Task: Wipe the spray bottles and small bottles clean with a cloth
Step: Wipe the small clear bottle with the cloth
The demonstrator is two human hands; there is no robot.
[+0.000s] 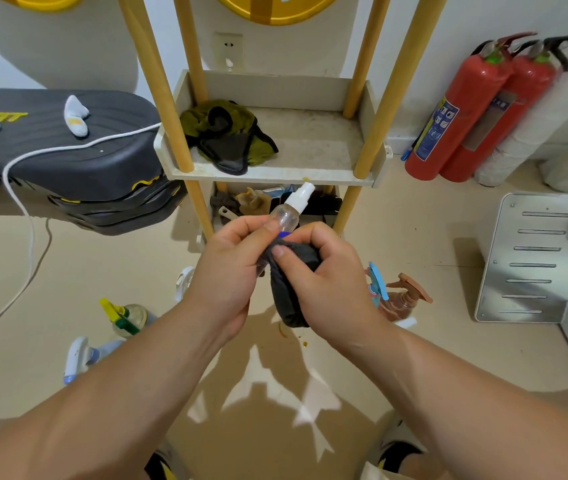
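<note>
My left hand grips a small clear spray bottle with a white pump top, held tilted above the floor. My right hand presses a dark grey cloth around the bottle's lower half, which is hidden by the cloth and fingers. On the floor stand other bottles: a yellow-and-green trigger bottle at left, a white-and-blue bottle lying lower left, a blue-trigger bottle and a brown trigger bottle at right. A white bottle top shows behind my left wrist.
A wooden-post shelf unit stands straight ahead, with an olive-and-black rag on its tray. Two red fire extinguishers lean at the right wall. A black machine with a white cord sits left. A white slotted panel lies right.
</note>
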